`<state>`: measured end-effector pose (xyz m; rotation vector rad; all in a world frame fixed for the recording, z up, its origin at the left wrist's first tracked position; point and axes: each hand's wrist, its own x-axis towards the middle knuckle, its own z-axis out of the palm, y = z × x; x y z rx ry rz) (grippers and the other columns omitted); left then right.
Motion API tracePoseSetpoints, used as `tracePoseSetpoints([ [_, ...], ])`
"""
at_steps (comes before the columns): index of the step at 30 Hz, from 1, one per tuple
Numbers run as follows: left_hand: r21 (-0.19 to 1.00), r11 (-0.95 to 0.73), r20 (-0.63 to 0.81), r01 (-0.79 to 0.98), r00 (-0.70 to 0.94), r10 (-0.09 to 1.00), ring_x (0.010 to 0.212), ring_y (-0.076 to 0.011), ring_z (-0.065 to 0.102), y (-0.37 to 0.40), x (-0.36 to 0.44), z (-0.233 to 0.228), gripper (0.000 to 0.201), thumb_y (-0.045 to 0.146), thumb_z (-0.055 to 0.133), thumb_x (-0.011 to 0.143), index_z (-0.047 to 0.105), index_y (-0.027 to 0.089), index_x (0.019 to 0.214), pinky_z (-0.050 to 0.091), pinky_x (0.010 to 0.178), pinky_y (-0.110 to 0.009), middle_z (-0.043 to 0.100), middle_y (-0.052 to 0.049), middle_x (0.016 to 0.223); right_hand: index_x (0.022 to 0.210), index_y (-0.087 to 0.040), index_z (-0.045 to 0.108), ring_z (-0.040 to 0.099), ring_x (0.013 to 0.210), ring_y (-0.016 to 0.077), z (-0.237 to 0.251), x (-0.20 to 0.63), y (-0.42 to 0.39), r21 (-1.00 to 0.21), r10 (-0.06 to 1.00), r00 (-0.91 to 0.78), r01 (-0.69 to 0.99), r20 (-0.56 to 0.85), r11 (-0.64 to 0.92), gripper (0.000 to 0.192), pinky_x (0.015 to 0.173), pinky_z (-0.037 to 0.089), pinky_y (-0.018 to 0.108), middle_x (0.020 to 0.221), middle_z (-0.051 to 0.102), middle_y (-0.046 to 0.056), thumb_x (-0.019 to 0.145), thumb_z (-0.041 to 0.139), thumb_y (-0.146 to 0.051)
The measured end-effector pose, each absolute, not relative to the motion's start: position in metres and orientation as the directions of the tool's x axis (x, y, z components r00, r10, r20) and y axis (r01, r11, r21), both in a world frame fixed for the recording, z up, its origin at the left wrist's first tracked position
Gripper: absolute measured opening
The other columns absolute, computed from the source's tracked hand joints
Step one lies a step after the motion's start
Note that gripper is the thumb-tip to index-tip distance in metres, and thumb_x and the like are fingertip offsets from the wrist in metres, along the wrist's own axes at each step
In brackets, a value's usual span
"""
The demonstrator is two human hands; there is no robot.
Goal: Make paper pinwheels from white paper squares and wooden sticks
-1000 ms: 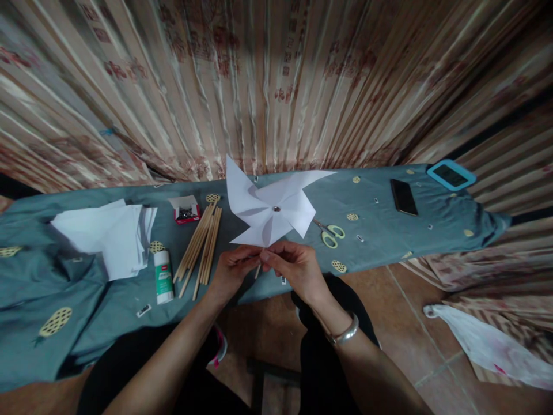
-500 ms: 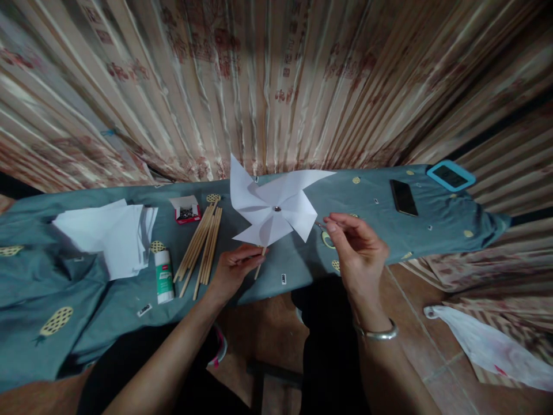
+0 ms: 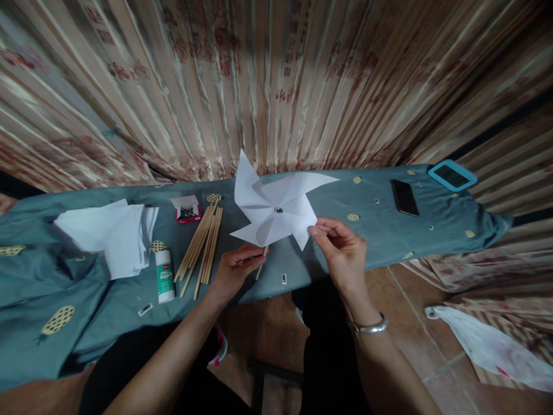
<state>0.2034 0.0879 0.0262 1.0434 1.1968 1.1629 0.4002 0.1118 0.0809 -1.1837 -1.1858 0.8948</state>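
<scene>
A white paper pinwheel [image 3: 268, 202] with a small metal pin at its centre stands upright over the cloth. Its thin wooden stick [image 3: 261, 266] is pinched between the thumb and fingers of my left hand [image 3: 237, 265]. On the right side, my right hand [image 3: 341, 245] is closed at the edge of one blade, thumb and fingertips together on the paper. Left of my left hand lie several loose wooden sticks [image 3: 199, 248]. Beside them is a glue stick [image 3: 165, 276], upright, and behind it an open red box [image 3: 188, 213] of small metal pins.
A stack of white paper sheets [image 3: 116, 242] lies on the left of the green cloth [image 3: 242, 291]. To the right are a black phone [image 3: 404, 197] and a blue-framed device [image 3: 452, 175]. Curtains [image 3: 259, 86] hang behind. A white plastic bag [image 3: 488, 340] is at the lower right.
My right hand has moved left from beside the pinwheel onto a blade's edge. The pinwheel's head has turned slightly. My left hand stays on the stick.
</scene>
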Motion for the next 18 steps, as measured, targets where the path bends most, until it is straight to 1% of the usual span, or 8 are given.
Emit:
tracePoseSetpoints([
  [4, 0.988, 0.129, -0.129, -0.084, -0.002, 0.992, 0.086, -0.0218, 0.065, 0.088, 0.203, 0.027, 0.022, 0.034, 0.078, 0.063, 0.079, 0.021, 0.080, 0.049, 0.082, -0.033, 0.075, -0.006, 0.086, 0.083, -0.022, 0.071, 0.066, 0.070, 0.0149, 0.079, 0.394, 0.109, -0.988, 0.975, 0.160, 0.020, 0.153, 0.152, 0.017, 0.069, 0.054, 0.030, 0.076, 0.074, 0.001, 0.071, 0.078, -0.033],
  [11, 0.989, 0.130, -0.131, -0.067, -0.011, 0.991, 0.081, -0.0199, 0.064, 0.088, 0.202, 0.030, 0.021, 0.036, 0.079, 0.063, 0.078, 0.020, 0.078, 0.049, 0.079, -0.031, 0.073, -0.005, 0.083, 0.081, -0.023, 0.071, 0.063, 0.063, 0.0115, 0.078, 0.384, 0.104, -0.995, 0.994, 0.095, -0.067, 0.063, 0.069, 0.015, 0.064, 0.051, 0.026, 0.070, 0.072, -0.003, 0.069, 0.077, -0.030],
  [15, 0.989, 0.131, -0.134, -0.074, -0.024, 0.991, 0.083, -0.0207, 0.063, 0.088, 0.202, 0.029, 0.022, 0.037, 0.079, 0.063, 0.079, 0.020, 0.078, 0.049, 0.078, -0.031, 0.073, -0.005, 0.083, 0.079, -0.023, 0.071, 0.061, 0.060, 0.0119, 0.080, 0.377, 0.102, -0.996, 0.998, 0.055, -0.083, 0.024, 0.028, 0.018, 0.063, 0.051, 0.027, 0.064, 0.068, -0.004, 0.067, 0.078, -0.035],
  [18, 0.990, 0.117, -0.120, -0.078, -0.029, 0.992, 0.078, -0.0193, 0.062, 0.088, 0.203, 0.028, 0.020, 0.035, 0.079, 0.063, 0.079, 0.019, 0.075, 0.048, 0.076, -0.030, 0.071, -0.005, 0.078, 0.079, -0.022, 0.070, 0.058, 0.058, 0.0116, 0.080, 0.373, 0.101, -0.996, 1.000, 0.022, -0.090, -0.011, -0.009, 0.021, 0.062, 0.050, 0.027, 0.060, 0.064, -0.004, 0.066, 0.078, -0.036],
])
